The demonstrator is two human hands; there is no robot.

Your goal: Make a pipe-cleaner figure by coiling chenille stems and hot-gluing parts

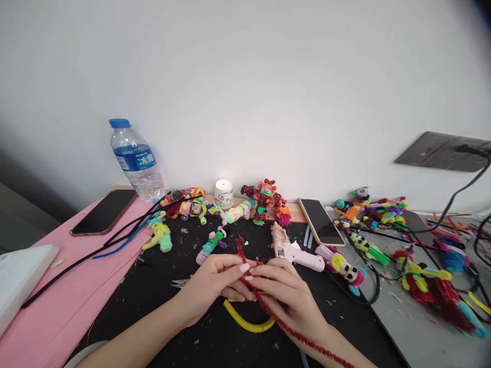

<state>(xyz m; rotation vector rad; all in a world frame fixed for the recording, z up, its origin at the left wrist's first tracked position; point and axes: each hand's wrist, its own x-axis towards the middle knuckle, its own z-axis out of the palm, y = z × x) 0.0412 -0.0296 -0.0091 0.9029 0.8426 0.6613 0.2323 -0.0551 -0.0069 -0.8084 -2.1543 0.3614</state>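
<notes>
Red tinsel stem (293, 333) is right in the hands, so no reach involved. I have it pinched at the fingertips of both: left hand (213, 281) closed on it with thumb over the front, right hand (286, 289) closed on it just beside. Right thumb is mostly hidden, so I can't tell its exact contact.

Long axis runs diagonally: short end pokes up and away from me past the left fingertips, long tail comes back toward me on the right, lying across the right hand and forearm. Right is nearer the tail, left nearer the short end. Fingertips of the two meet or nearly so; I can't tell if they touch.

Pose: both forearms angle inward from the near edge, backs of the hands up, fingers curled, held above the black counter (356, 322).

Around: yellow curved strip (251, 327) under and nearer than the hands, glue gun (301, 255) just beyond the right, scissors (178, 283) left of the left, partly covered.
</notes>
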